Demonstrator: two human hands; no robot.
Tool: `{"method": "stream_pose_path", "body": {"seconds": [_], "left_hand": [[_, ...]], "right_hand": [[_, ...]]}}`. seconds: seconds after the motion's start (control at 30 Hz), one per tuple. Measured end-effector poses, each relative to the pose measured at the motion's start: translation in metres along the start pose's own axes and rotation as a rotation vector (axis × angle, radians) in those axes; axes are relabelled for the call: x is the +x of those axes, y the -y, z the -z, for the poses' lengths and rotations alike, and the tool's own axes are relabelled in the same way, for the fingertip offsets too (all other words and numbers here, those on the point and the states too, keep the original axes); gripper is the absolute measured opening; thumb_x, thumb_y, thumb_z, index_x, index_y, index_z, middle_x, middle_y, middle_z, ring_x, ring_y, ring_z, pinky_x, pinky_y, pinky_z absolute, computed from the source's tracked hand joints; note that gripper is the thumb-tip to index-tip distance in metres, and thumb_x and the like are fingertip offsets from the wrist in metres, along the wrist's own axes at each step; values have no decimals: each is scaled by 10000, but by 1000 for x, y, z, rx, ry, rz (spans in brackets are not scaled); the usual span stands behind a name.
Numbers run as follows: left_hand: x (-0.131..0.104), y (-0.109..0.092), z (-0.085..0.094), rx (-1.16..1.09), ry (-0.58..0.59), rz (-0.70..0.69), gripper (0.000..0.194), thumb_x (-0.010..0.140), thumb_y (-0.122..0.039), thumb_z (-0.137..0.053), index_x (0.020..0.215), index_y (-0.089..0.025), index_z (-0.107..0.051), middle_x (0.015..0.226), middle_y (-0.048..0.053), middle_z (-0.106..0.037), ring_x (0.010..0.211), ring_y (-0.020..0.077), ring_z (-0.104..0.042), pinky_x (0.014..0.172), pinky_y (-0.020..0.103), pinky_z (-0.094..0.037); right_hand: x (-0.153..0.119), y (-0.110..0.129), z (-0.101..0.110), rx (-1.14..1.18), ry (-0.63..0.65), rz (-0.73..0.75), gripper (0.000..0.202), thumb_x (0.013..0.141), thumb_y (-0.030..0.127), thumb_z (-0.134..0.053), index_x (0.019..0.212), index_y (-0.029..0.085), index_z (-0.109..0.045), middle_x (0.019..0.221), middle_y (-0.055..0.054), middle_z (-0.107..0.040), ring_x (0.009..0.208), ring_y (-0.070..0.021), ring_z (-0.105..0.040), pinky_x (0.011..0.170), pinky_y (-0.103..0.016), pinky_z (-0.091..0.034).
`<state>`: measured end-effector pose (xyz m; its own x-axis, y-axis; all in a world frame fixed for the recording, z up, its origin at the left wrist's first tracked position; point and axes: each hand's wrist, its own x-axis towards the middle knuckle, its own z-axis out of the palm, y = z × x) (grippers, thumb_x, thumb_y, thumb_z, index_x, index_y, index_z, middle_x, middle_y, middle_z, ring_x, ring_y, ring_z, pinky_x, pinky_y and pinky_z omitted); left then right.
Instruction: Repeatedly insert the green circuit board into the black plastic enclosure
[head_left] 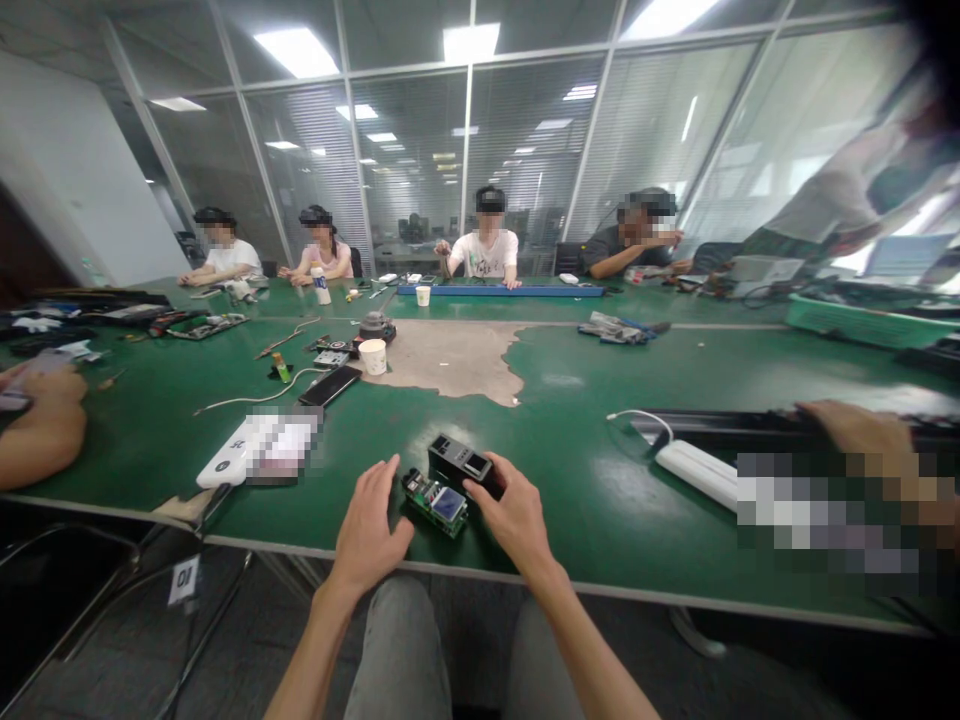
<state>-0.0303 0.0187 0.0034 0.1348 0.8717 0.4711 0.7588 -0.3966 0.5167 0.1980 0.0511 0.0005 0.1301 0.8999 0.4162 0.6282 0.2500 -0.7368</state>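
1. Head view, near edge: the person's left hand (pixel 369 525) rests on the green table (pixel 585 470), fingers spread and released, holding nothing; its fingertips lie just beside the left end of a small green circuit board (pixel 435 500).
2. The circuit board lies flat on the table between the two hands, tilted a little, with a bluish square part on its right half.
3. The right hand (pixel 514 515) curls around the near right corner of a black box-shaped device (pixel 461 462), thumb and fingers touching it; the grip looks light, and whether it is fully clenched I cannot tell.
4. The black device sits on the table just behind the circuit board, touching or nearly touching it.
5. Left of the hands lies a white oblong device (pixel 229 455), partly blurred, with a black phone (pixel 330 385) and a paper cup (pixel 373 356) further back.
6. A worn patch (pixel 450 365) in the table's green cover shows bare at the middle.
7. To the right, a white power strip (pixel 697 472) lies near another person's hand (pixel 855 428).
8. At the left edge another person's forearm (pixel 37 435) rests on the table.
9. Four seated people work along the far side.
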Motion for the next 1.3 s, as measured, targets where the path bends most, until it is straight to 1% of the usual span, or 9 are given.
{"method": "stream_pose_path", "body": {"seconds": [0.13, 0.27, 0.33, 0.5, 0.67, 0.87, 0.97, 1.13, 1.3], "left_hand": [[-3, -15, 8, -50, 57, -30, 973, 806, -334, -631, 1545, -210, -10, 1447, 151, -419, 1334, 300, -400, 1110, 522, -345], [-1, -23, 2, 33, 65, 35, 1373, 563, -556, -820, 1537, -160, 63, 1373, 186, -461, 1250, 371, -458, 1061, 572, -366], [0, -26, -4, 86, 41, 67, 1449, 484, -595, -842, 1539, -152, 46, 1347, 193, -475, 1218, 397, -472, 1049, 601, -356], [3, -41, -16, 152, 15, 80, 1433, 498, -637, -816, 1539, -158, 45, 1314, 190, -501, 1170, 408, -498, 1045, 616, -329], [11, -52, -22, 186, 57, 96, 1347, 622, -576, -771, 1524, -127, 123, 1336, 202, -489, 1202, 404, -478, 1038, 590, -336], [25, -38, -20, 174, 115, 76, 1284, 682, -570, -731, 1521, -133, 138, 1388, 213, -466, 1271, 408, -445, 1070, 606, -292], [25, -28, -20, 128, 120, 51, 1296, 678, -604, -726, 1520, -143, 144, 1418, 218, -448, 1300, 411, -429, 1102, 638, -222], [19, -18, -19, -70, 123, 24, 1237, 733, -519, -720, 1509, -204, 191, 1567, 194, -246, 1450, 367, -223, 1154, 614, -157], [16, -10, -16, -321, 73, 7, 1065, 804, -252, -611, 1510, -236, 187, 1620, 145, -91, 1485, 305, -143, 1184, 553, -157]], "right_hand": [[-3, 0, -2, -83, 9, 17, 524, 815, 377, -611, 1288, 156, -560, 1150, -140, -670, 1025, -288, -629, 912, -466, -493], [-7, -4, -5, -126, -4, 34, 627, 797, 337, -644, 1363, 113, -491, 1210, -170, -631, 1103, -304, -587, 956, -464, -475], [-8, -6, -6, -115, -16, 46, 673, 790, 331, -657, 1386, 91, -458, 1236, -184, -612, 1128, -309, -569, 975, -469, -466], [-8, -8, -4, -71, -25, 44, 618, 818, 312, -625, 1383, 122, -464, 1229, -166, -617, 1122, -298, -578, 962, -470, -477], [-8, -5, 0, -92, -29, 17, 552, 827, 307, -614, 1342, 139, -511, 1177, -148, -645, 1079, -292, -600, 933, -450, -490], [-11, -7, 1, -136, -123, -22, 542, 827, 345, -616, 1311, 114, -540, 1174, -168, -654, 1066, -307, -604, 911, -453, -491], [-9, -3, 5, -52, -153, -88, 565, 825, 384, -624, 1322, 131, -533, 1128, -151, -676, 989, -287, -637, 881, -442, -504], [-7, 25, 19, 196, -200, -148, 630, 808, 462, -659, 1352, 183, -508, 1034, -92, -708, 841, -218, -661, 802, -374, -535], [-10, 53, 12, 225, -181, -85, 622, 804, 430, -669, 1358, 198, -509, 1064, -89, -699, 862, -211, -652, 815, -371, -533]]}}
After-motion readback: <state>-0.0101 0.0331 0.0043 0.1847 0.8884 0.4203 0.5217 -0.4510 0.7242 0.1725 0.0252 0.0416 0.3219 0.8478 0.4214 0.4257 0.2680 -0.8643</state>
